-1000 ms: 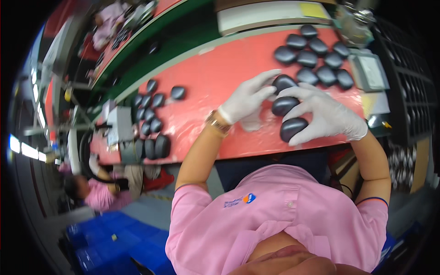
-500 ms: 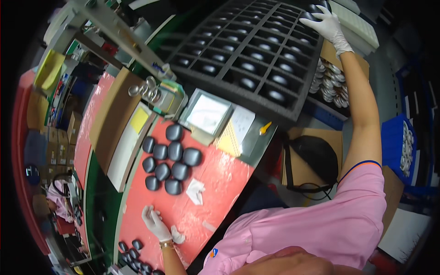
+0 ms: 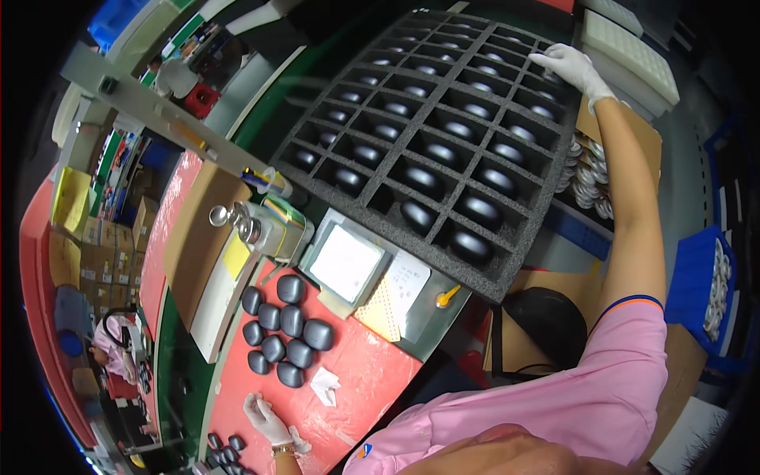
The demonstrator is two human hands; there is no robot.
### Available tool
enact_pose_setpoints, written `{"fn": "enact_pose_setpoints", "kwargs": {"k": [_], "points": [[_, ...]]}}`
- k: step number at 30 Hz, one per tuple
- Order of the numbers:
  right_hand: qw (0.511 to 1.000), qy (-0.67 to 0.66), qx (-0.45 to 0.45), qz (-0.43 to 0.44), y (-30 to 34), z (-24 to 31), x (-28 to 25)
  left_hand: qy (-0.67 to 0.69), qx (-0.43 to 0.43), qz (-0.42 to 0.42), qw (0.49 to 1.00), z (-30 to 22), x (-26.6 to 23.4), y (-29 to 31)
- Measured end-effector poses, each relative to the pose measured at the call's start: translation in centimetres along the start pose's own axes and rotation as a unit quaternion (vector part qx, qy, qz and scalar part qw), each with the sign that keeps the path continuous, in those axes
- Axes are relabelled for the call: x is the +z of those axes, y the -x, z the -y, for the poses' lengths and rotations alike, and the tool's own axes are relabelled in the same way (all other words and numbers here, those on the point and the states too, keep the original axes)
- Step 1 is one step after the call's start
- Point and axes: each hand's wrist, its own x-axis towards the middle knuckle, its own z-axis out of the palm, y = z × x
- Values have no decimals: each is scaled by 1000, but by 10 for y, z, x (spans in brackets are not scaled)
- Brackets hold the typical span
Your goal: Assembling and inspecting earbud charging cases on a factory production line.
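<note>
My right hand [image 3: 568, 66], in a white glove, reaches to the far right column of a dark foam tray [image 3: 508, 277]. Its fingers bend down at a compartment, and whatever lies under them is mostly hidden. Dark rounded pieces [image 3: 470, 247], smooth and slightly glossy, sit singly in the tray's compartments. On the red mat [image 3: 372, 372] my gloved left hand [image 3: 265, 418] rests with loosely curled, parted fingers and nothing in it. A crumpled white scrap lies against its wrist. Beyond that hand lies a group of similar dark pieces [image 3: 291, 323], with a white tissue [image 3: 325, 386] beside them.
Between mat and tray stand a shallow grey box [image 3: 348, 265] with a white sheet, a jar [image 3: 273, 229] and a yellow tool [image 3: 448, 297]. More dark pieces [image 3: 229, 451] lie at lower left. Right of me are a blue bin [image 3: 697, 289] and a black bag [image 3: 546, 324].
My right hand, earlier holding a dark piece above the tray's far right corner, has come down to a compartment there. The whole view has shifted; my left hand stays on the mat.
</note>
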Motion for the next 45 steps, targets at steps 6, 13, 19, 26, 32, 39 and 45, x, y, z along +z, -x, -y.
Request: {"fn": "enact_pose_setpoints", "kwargs": {"k": [6,13,19,26,32,39,45], "points": [[989,121,-87,4,13,16,26,25,-19,7,999,-2,-3,-7],[949,-241,-193,-58,77,159,22,145,1,59,988,-1,-31,-38],[883,-305,-303,187,243,367,-8,-355,223,-59,906,61,-156,-147],[813,-309,-313,380,356,503,40,-464,-66,-98,878,156,-210,-292],[727,-231,-484,430,458,533,92,-434,-82,106,891,193,-202,-349],[711,-147,-597,339,497,514,129,-465,-259,-163,830,319,-353,-372],[721,-124,-593,337,503,519,126,-415,-371,-226,799,355,-412,-328]]}}
